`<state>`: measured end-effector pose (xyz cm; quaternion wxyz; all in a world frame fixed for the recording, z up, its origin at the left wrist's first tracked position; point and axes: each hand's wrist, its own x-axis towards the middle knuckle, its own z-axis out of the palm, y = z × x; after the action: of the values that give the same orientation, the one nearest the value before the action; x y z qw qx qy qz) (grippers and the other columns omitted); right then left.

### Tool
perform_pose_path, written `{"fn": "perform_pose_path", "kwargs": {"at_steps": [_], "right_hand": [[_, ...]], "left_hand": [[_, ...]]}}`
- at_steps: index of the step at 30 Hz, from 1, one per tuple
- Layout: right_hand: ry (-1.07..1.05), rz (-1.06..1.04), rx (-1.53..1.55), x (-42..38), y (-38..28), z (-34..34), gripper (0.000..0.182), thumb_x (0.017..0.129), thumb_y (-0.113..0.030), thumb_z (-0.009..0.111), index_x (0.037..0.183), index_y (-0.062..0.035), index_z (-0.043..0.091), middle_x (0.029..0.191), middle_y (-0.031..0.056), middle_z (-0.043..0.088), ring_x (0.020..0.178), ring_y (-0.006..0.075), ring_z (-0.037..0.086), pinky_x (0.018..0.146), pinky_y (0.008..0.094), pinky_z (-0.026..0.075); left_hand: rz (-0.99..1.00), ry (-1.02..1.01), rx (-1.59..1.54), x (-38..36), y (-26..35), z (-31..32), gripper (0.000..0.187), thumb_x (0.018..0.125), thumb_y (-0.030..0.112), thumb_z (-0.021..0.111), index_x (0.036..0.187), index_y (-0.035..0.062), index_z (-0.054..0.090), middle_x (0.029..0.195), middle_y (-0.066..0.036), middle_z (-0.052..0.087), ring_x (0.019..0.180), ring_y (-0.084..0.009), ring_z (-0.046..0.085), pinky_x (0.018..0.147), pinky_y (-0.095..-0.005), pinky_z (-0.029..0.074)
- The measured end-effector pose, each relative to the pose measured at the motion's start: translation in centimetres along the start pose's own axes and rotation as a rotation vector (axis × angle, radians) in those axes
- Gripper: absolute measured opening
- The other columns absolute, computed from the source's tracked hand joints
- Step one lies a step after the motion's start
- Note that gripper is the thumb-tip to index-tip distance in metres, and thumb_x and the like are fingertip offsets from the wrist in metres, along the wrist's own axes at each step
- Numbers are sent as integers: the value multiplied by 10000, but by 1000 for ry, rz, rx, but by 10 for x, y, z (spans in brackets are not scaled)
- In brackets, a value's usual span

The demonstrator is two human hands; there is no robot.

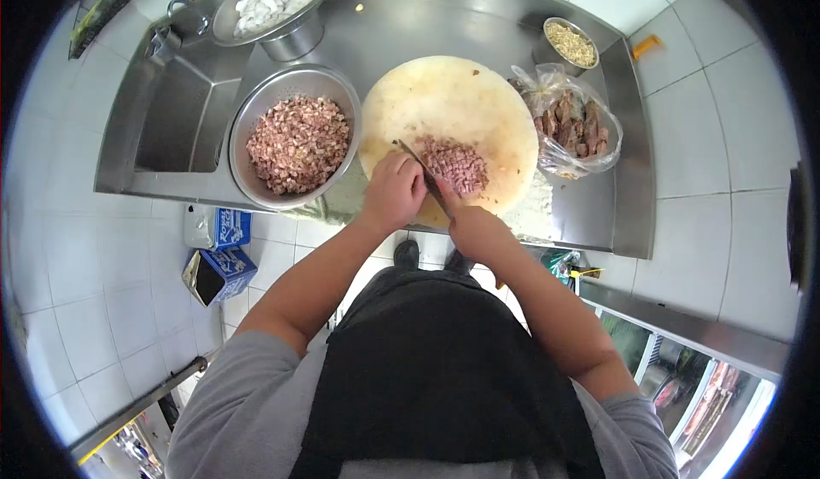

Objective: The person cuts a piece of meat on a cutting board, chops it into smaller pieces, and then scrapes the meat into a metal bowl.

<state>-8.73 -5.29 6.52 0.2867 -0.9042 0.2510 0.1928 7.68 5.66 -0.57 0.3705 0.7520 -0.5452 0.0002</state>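
A knife (425, 172) lies slantwise over the near part of a round, pale cutting board (436, 95), its tip toward the upper left. My right hand (476, 230) is closed round its handle. Left of the blade, my left hand (395, 190) rests at the board's near-left edge with fingers curled; whatever may be under its fingertips is hidden. Diced reddish meat (459, 167) forms a small pile just right of the blade. Beside the board at left stands a large metal bowl (241, 137) filled with chopped meat (299, 144).
A clear plastic bag (602, 161) with dark meat pieces lies right of the board, below a metal container (547, 54) of chopped light bits. At upper left, a colander (224, 28) of white pieces sits on a pot (293, 42) near the sink (179, 125).
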Motion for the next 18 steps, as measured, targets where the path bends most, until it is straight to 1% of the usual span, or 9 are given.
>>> {"fn": "perform_pose_path", "kwargs": {"at_steps": [1,3,4,6,7,9,13,15,18], "right_hand": [[11,2,-1,-6,-3,-11,798,955,-91,464,1669,-222,130,931,293,716,839,448,716,793,555,557],[-32,73,-11,-22,-10,-28,769,985,-123,466,1666,-245,132,952,305,713,858,468,710,806,561,553],[-37,72,-11,-29,-8,-30,769,985,-123,466,1666,-245,132,952,305,713,858,468,710,806,561,553],[48,89,86,-43,0,-33,756,1004,-157,482,1664,-231,122,968,314,711,873,472,707,816,570,547],[49,83,83,-45,3,-33,756,1004,-157,482,1664,-231,122,968,314,711,873,472,707,816,570,547],[21,156,79,-47,9,-31,769,1006,-175,500,1664,-219,104,957,320,709,881,481,702,821,580,538],[31,140,95,-50,13,-20,772,1011,-174,501,1663,-199,89,938,324,707,884,490,697,831,588,531],[61,117,140,-53,13,-19,774,1004,-152,511,1663,-171,106,977,321,716,932,498,694,869,573,536],[45,138,118,-54,11,-17,772,1008,-152,513,1663,-164,105,986,319,716,941,492,695,883,569,535]], "left_hand": [[11,4,0,4,-2,-5,156,823,81,679,929,36,574,1003,-158,601,1019,-380,590,905,-495,468],[-53,37,52,4,-8,-18,292,868,198,713,1096,38,625,1184,-200,615,1153,-395,575,996,-499,456],[-58,35,52,5,-5,-21,292,868,198,713,1096,38,625,1184,-200,615,1153,-395,575,996,-499,456],[-177,9,109,9,0,-27,560,889,344,749,1318,18,595,1339,-230,580,1276,-404,537,1101,-491,420],[-178,14,113,9,6,-29,560,889,344,749,1318,18,595,1339,-230,580,1276,-404,537,1101,-491,420],[-163,-133,256,3,24,-29,761,891,455,752,1450,4,504,1432,-243,529,1378,-395,471,1165,-487,378],[-193,-88,177,-5,31,-14,711,860,381,786,1408,3,538,1400,-234,551,1367,-393,474,1155,-490,387],[-209,-170,38,-4,26,-12,657,832,259,798,1389,12,555,1383,-228,560,1354,-392,488,1145,-473,407],[-143,-155,-5,-5,17,-18,611,810,147,779,1375,34,575,1358,-214,576,1314,-390,520,1119,-465,438]]}}
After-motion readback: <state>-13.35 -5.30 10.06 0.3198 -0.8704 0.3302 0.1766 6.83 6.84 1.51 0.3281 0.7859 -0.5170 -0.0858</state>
